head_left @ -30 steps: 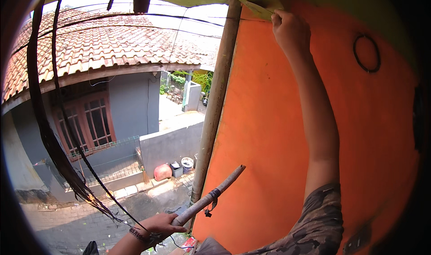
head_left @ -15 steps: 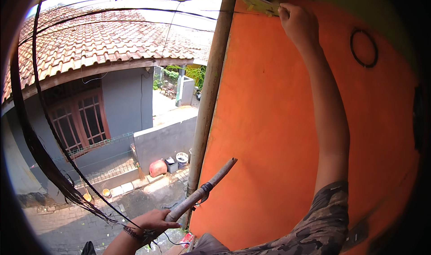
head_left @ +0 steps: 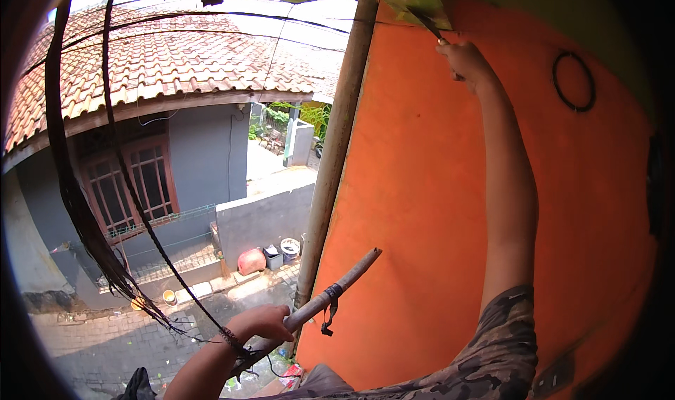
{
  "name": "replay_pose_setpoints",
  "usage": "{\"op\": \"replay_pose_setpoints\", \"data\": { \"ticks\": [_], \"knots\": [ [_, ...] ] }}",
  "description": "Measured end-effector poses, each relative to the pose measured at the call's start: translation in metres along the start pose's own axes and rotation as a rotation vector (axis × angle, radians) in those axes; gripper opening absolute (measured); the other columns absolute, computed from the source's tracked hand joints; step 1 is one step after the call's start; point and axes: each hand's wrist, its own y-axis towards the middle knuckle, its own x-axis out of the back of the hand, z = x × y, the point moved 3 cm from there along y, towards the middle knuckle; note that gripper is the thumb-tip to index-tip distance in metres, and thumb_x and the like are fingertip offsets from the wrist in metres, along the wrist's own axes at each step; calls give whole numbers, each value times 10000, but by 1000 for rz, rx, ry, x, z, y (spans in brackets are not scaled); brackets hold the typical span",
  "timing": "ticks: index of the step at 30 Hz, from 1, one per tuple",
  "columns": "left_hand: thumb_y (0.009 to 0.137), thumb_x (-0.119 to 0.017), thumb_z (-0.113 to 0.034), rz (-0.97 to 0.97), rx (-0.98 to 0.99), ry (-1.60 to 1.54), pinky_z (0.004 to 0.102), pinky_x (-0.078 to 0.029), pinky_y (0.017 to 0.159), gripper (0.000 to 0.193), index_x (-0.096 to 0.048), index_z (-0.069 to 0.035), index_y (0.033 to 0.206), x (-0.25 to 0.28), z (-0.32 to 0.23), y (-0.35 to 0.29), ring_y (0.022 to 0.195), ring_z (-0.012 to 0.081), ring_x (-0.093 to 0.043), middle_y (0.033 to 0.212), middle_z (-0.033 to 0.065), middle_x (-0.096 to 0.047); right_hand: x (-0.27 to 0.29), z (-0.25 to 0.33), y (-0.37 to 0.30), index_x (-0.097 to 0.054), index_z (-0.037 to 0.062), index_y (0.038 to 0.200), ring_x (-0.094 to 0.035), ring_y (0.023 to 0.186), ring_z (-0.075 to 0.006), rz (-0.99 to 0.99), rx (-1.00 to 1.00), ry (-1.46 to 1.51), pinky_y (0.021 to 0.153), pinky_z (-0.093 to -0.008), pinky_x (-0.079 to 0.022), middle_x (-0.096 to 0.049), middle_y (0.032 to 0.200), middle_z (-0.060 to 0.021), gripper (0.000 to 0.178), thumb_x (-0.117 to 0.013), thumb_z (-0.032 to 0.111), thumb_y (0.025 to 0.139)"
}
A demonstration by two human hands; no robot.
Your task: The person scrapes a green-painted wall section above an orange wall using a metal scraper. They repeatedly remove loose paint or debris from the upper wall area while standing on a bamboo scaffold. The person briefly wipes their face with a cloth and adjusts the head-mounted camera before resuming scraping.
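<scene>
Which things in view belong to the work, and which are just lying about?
In hand:
dark thin-bladed tool, in right hand
greyish rounded pole, in left hand

Lying about, apparently:
rounded red object
grey box-shaped container
round pale bucket

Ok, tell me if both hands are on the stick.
No, only the left hand is on the stick; the right hand, well above it, holds a thin dark tool.

Bare right arm (head_left: 512,196) raised high, nearly straight, bowing slightly outward. Right hand (head_left: 470,64) at its top, tilted leftward, fingers curled into a closed grip. Bare left forearm (head_left: 200,366) low, entering from the lower edge, slanting up rightward. Left hand (head_left: 261,322) well below the right, back upward, closed grip.
</scene>
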Motion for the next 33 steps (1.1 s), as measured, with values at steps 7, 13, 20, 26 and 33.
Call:
{"op": "replay_pose_setpoints", "data": {
  "ticks": [7,13,20,26,33],
  "knots": [
    [808,-611,-485,91,-69,-254,362,-453,836,662,-464,4,1230,-19,-6,20,987,266,-587,1047,177,-607,20,30,-30,-527,30,841,-434,528,-45,-51,-32,379,394,-174,-350,-507,699,-26,131,-553,158,831],
    [827,-616,-385,165,-157,-424,354,-420,890,547,-482,-74,1257,-9,-17,6,1015,250,-563,1079,153,-601,19,32,-12,-527,-25,862,-499,587,-56,-77,99,711,417,-149,-363,-525,721,-63,121,-567,81,819],
    [849,-574,-464,197,-109,-370,347,-428,839,552,-490,-38,1191,-18,-2,7,971,219,-552,1032,129,-586,-5,27,-18,-497,-77,897,-444,561,-77,-73,139,1000,429,-172,-343,-507,770,-96,126,-517,-42,778],
    [871,-548,-464,232,-37,-356,325,-429,816,539,-483,-18,1166,-29,15,25,922,184,-544,958,98,-583,-5,56,-27,-470,-29,801,-401,538,-58,-91,163,966,384,-171,-256,-470,722,-75,56,-526,-35,795],
    [868,-546,-472,188,-76,-308,344,-437,789,526,-503,-19,1132,-22,6,21,891,205,-573,935,121,-601,-16,47,-4,-447,4,725,-394,513,-39,-116,138,895,365,-173,-232,-443,653,-43,112,-524,-31,798]
  ]
}}
